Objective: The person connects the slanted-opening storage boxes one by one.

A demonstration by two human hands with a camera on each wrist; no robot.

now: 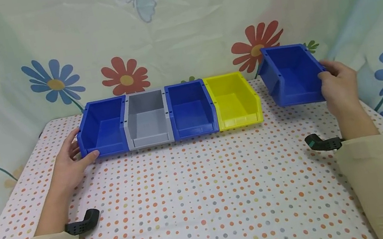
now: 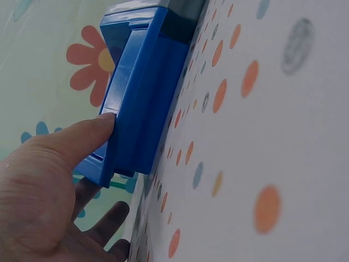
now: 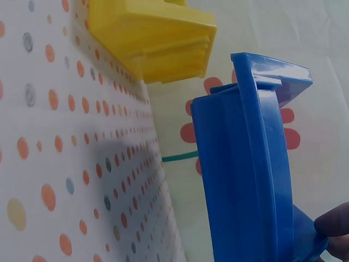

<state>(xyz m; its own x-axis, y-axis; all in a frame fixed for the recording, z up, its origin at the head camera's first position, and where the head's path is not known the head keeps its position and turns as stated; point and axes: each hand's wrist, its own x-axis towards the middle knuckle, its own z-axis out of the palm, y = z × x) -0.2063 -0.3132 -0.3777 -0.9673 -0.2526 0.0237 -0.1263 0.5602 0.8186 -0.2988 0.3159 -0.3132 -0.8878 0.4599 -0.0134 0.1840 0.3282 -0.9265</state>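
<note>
Raised off the table at the right, a blue storage bin point(image 1: 294, 71) tilts in my right hand point(image 1: 341, 86), which grips its right wall. Only the tips of that hand's fingers show in the right wrist view, at the bin's edge. A second blue bin point(image 1: 104, 128) stands at the left end of a row. My left hand point(image 1: 68, 164) holds its front left corner, the thumb on the front lip and the index finger along the side. Its other fingers hang clear of the bin in the left wrist view.
A grey bin point(image 1: 149, 118), another blue bin point(image 1: 191, 109) and a yellow bin point(image 1: 234, 99) continue the row side by side, open fronts facing me. Beneath them lies a dotted tablecloth point(image 1: 191, 205). A flowered curtain point(image 1: 182, 23) hangs behind.
</note>
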